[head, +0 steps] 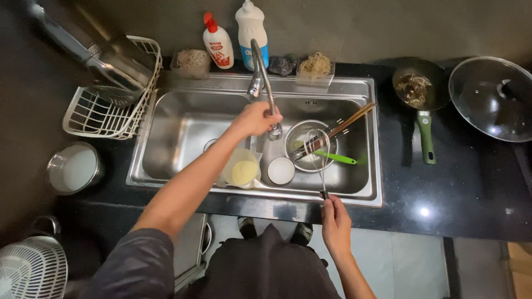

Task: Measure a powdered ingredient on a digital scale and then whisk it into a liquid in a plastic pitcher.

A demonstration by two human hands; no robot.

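Note:
My left hand is wrapped around the neck of the flexible steel faucet, near its spout over the double sink. My right hand grips the handle end of a wire whisk at the sink's front rim; the whisk head hangs over a steel bowl in the right basin. Chopsticks and a green-handled utensil lie in that bowl. A white cup and a yellowish plastic jug stand beside it.
A white dish rack with a steel pot sits left of the sink, and a steel pot below it. Two detergent bottles and scrubbers stand behind. Right: a green-handled pan with food and a glass lid.

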